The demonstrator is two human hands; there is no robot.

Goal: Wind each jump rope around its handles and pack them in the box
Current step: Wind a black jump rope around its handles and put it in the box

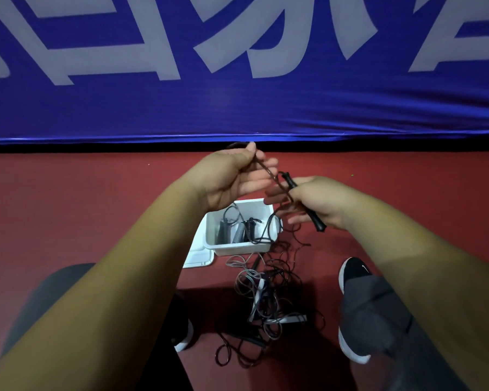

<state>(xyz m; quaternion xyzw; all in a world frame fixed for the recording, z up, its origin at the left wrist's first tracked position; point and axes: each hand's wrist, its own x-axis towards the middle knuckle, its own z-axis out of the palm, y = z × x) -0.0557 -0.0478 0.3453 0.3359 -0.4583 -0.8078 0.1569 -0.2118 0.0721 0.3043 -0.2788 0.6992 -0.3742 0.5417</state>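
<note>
We grip the black handle [315, 220] with our right hand [328, 204], fingers curled round it, while our left hand [232, 176] pinches its thin cord [266, 167] taut above the white box [232, 248]; light and limp, the cord probably snags easily, so we hold it close to the handle.

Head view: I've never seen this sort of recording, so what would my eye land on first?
At mid-frame the left hand pinches a dark rope while the right hand has a black handle in its grip. Below them a white box holds wound ropes on the red floor, with a tangle of loose ropes just nearer, between the shoes. A huge blue banner fills the top.
</note>
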